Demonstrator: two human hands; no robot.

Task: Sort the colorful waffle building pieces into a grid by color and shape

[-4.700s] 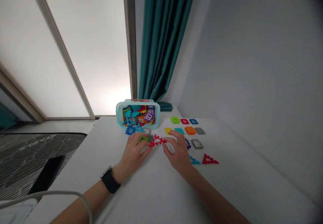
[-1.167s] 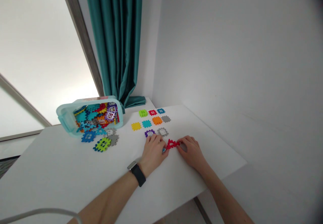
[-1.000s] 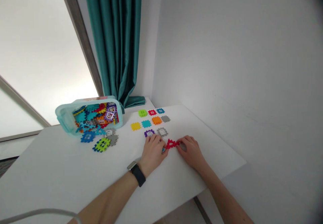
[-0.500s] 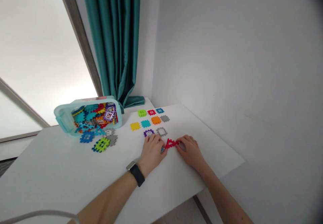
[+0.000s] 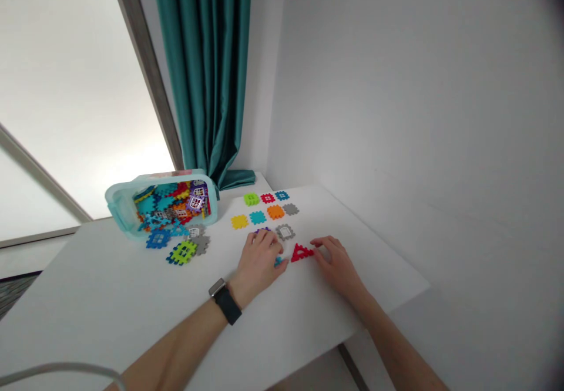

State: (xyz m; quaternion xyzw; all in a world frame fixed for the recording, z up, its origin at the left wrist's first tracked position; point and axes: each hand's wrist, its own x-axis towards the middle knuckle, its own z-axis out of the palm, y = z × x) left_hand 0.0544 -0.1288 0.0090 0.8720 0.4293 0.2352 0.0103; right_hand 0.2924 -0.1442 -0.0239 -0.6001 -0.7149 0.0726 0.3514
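A red triangular toy tile (image 5: 302, 253) lies flat on the white table (image 5: 110, 297). The fingertips of my right hand (image 5: 337, 263) rest stretched out at the tile's right corner. My left hand (image 5: 257, 260), with a black watch (image 5: 225, 304) on its wrist, lies just left of the triangle. Its fingers sit loosely over a small blue tile (image 5: 278, 260). Behind its fingers a purple tile (image 5: 263, 230) is mostly hidden. A grey window tile (image 5: 285, 232) lies just beyond the triangle.
Two rows of tiles lie behind: green (image 5: 251, 199), red (image 5: 267, 198), blue (image 5: 282, 195), then yellow (image 5: 239, 222), teal (image 5: 258, 218), orange (image 5: 275, 211), grey (image 5: 290, 209). A tipped pale-blue tub (image 5: 118, 208) spills tiles, including one lime-green (image 5: 184, 252). The table's edge (image 5: 388, 306) runs close behind my right hand.
Since 4.7 s ago my view swung right and both hands carried the red triangle to the lower row. In the last half second my left hand let go and drew back left.
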